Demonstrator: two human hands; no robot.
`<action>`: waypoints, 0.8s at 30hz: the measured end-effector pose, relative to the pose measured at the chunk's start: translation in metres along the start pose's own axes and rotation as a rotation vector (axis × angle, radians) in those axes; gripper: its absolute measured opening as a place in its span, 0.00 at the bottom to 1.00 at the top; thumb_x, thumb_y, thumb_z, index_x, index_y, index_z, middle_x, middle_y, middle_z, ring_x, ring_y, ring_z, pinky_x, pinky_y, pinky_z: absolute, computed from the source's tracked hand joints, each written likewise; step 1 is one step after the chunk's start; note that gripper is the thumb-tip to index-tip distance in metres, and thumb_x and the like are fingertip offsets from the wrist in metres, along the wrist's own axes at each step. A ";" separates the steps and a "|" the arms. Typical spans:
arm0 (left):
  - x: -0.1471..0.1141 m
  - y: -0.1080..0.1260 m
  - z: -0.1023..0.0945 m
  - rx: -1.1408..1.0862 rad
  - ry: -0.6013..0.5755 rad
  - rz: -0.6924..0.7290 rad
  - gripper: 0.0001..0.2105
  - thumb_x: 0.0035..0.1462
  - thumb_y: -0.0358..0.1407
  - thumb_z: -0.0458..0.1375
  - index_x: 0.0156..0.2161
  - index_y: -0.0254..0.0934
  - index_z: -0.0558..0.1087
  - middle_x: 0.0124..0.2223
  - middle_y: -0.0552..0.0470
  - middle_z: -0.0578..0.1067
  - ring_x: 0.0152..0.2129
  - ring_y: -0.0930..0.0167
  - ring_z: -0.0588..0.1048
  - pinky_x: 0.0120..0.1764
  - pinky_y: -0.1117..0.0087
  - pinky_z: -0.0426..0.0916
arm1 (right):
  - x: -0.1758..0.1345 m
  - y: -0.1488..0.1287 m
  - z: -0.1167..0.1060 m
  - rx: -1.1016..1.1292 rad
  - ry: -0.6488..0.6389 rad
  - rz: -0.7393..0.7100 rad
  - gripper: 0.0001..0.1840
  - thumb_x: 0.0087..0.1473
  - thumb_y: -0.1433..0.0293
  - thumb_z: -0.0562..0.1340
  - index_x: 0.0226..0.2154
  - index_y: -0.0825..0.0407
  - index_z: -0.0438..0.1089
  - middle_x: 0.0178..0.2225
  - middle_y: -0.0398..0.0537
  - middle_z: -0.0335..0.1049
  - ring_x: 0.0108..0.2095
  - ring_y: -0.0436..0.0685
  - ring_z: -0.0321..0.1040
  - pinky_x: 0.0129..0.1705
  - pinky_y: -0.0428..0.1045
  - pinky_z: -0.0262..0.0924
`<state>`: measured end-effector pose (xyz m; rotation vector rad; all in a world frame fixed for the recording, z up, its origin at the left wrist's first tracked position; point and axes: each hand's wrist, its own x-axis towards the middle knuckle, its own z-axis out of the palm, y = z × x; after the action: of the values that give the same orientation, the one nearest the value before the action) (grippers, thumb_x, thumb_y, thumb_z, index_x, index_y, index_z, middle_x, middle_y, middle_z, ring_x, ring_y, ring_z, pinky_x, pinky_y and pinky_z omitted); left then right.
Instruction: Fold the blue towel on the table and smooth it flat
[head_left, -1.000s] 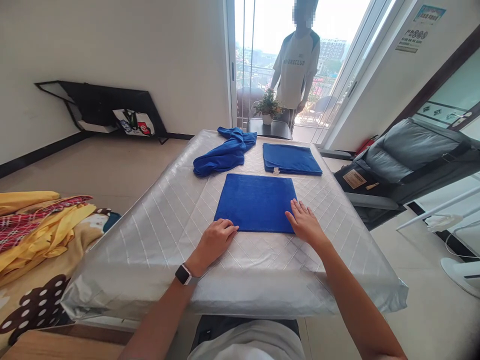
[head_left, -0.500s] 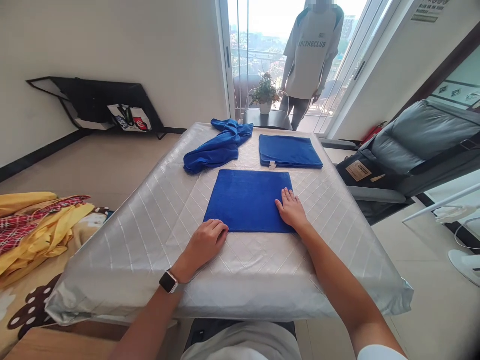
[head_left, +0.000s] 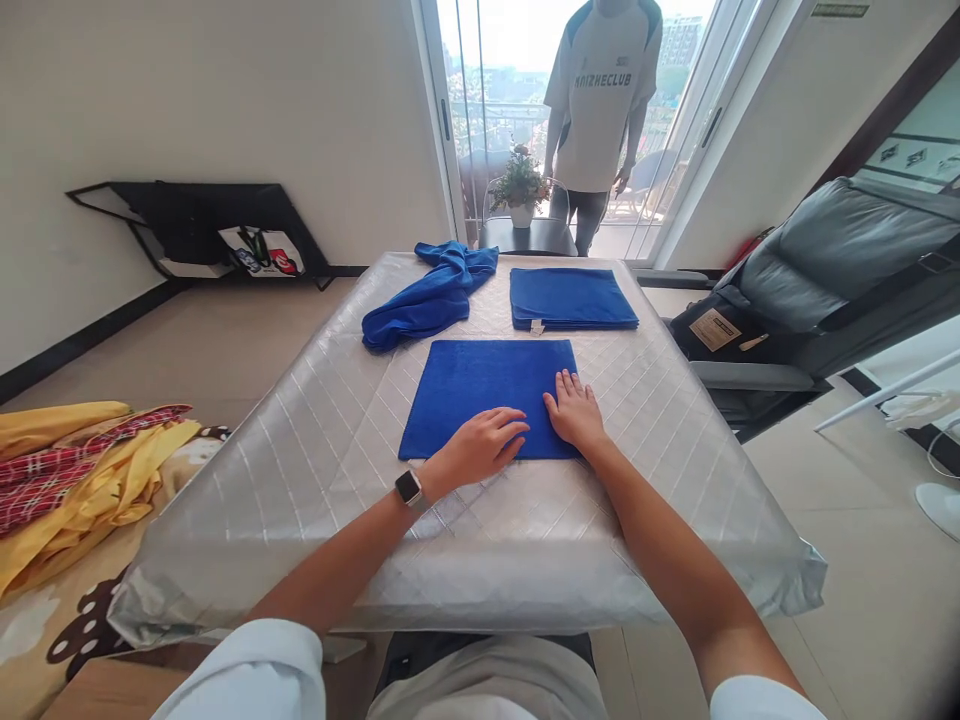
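Note:
A blue cloth (head_left: 480, 375), folded into a flat rectangle, lies on the table near me. My right hand (head_left: 576, 412) rests flat on its right edge with the fingers stretched out. Over the cloth's near edge is my left hand (head_left: 487, 442), its fingers apart and slightly bent; whether it touches the fabric I cannot tell. Behind, to the right, lies a stack of folded blue cloths (head_left: 574, 297) with a small white tag at its near edge. To the left of that stack is a crumpled, unfolded blue cloth (head_left: 431, 295).
A silvery quilted cover (head_left: 300, 440) spans the table. Beyond it a potted plant (head_left: 521, 190) stands on a black chair, with a person (head_left: 604, 110) by the glass door. A grey armchair (head_left: 832, 270) is at right; yellow and red plaid fabrics (head_left: 97, 460) lie at left.
My left hand has moved right from the cloth's near-left corner to above its near edge. My right hand stays flat on the right edge. The view has shifted slightly.

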<state>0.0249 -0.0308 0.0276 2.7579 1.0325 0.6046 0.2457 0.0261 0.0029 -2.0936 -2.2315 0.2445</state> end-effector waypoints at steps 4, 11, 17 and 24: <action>0.067 -0.001 0.038 0.031 -0.067 -0.032 0.27 0.75 0.46 0.40 0.68 0.33 0.65 0.70 0.40 0.66 0.69 0.63 0.62 0.70 0.58 0.56 | -0.002 0.004 0.000 -0.038 0.001 -0.032 0.36 0.71 0.63 0.41 0.75 0.62 0.43 0.77 0.55 0.36 0.76 0.62 0.34 0.74 0.61 0.35; 0.083 -0.016 0.073 0.088 -0.109 -0.223 0.35 0.73 0.53 0.34 0.74 0.31 0.52 0.75 0.41 0.55 0.73 0.62 0.52 0.73 0.55 0.46 | -0.001 0.004 0.001 -0.024 -0.006 -0.014 0.36 0.72 0.59 0.41 0.75 0.58 0.43 0.77 0.53 0.36 0.76 0.61 0.34 0.74 0.60 0.34; 0.045 -0.057 0.047 0.142 -0.138 -0.374 0.38 0.71 0.58 0.34 0.74 0.32 0.53 0.76 0.41 0.52 0.73 0.60 0.49 0.73 0.53 0.44 | 0.000 0.000 0.000 0.031 -0.011 0.018 0.37 0.73 0.57 0.38 0.76 0.59 0.43 0.77 0.53 0.36 0.76 0.60 0.33 0.75 0.61 0.31; -0.012 -0.113 0.011 0.212 -0.130 -0.647 0.42 0.71 0.59 0.32 0.74 0.25 0.51 0.76 0.35 0.50 0.73 0.57 0.48 0.72 0.51 0.44 | 0.003 0.001 0.000 0.024 -0.025 0.029 0.37 0.73 0.56 0.38 0.76 0.58 0.42 0.77 0.52 0.34 0.76 0.59 0.33 0.75 0.61 0.31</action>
<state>-0.0468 0.0462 -0.0156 2.3456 1.9110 0.2227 0.2468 0.0288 0.0023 -2.1242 -2.2020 0.2988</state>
